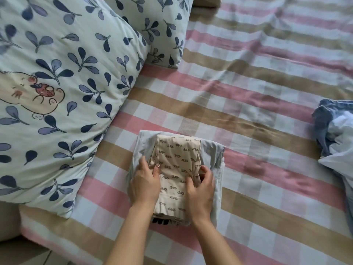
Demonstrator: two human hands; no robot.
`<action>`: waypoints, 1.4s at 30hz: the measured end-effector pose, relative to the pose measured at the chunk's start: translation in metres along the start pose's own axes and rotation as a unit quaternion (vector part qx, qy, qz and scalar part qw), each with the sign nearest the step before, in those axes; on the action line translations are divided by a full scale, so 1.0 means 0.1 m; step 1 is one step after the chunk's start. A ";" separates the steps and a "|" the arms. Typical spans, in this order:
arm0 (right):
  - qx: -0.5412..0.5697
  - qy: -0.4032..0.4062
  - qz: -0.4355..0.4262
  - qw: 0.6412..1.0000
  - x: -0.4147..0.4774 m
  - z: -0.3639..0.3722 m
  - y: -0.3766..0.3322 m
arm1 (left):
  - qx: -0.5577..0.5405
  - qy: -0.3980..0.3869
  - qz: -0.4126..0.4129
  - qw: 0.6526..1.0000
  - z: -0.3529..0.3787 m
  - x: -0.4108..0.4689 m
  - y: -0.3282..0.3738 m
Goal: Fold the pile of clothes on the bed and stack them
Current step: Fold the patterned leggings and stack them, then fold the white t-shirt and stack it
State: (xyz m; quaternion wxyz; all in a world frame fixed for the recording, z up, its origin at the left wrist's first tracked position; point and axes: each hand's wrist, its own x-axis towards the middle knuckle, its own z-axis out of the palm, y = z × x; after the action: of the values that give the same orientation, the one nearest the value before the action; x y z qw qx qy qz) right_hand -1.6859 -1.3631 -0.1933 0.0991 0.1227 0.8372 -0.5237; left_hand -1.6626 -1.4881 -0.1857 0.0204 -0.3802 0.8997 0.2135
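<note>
A folded beige garment (177, 155), printed with small dark squiggles, is being held on top of a folded pale blue garment (212, 150), the two forming a low stack on the near part of the bed (248, 92). The blue piece is showing as a border along the far, left and right sides of the beige one.

The beige garment is being gripped from both sides at about mid-length. By the left hand (145, 181), its left edge is being pinched: the thumb is being laid on the top face just inside the edge, while the fingers (142, 161) are being kept close together down the side, against the blue fabric. A small ridge of beige cloth is being bunched between thumb and fingers. Whether those fingertips are being tucked under the beige layer cannot be told, since the cloth is covering them.

By the right hand (200, 190), the right edge is being clasped: the fingers (205, 172) are being curled over and around the edge, with the thumb pressed on the top face. The garment's middle strip is being left bare between the two hands, and its near end is being overhung slightly past the wrists.

A loose heap of blue and white clothes (334, 131) is being left well apart at the right edge of the bed. Two leaf-print pillows (57, 83) are being rested along the left side, just beside the stack.
</note>
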 end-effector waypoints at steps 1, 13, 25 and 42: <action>-0.061 0.037 -0.075 0.995 0.01 -0.01 -0.03 | 0.030 0.042 0.028 0.998 -0.05 -0.01 0.02; -0.367 -0.170 -0.190 0.895 0.66 0.14 0.26 | 0.122 -0.093 0.256 0.954 0.43 0.29 -0.02; -0.212 -0.002 -0.160 0.964 0.63 -1.38 0.31 | -0.038 -0.006 0.382 0.923 0.28 -0.43 1.35; -0.445 0.118 0.019 0.888 1.34 -4.29 1.33 | -0.211 -0.236 0.352 0.881 1.89 -1.94 3.83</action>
State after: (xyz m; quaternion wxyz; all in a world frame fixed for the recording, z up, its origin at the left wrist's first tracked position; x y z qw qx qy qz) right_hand -1.7886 -0.9072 -0.1612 0.0537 0.1424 0.9854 -0.0759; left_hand -1.8135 -1.0444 -0.1777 0.0750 0.0279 0.8766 0.4746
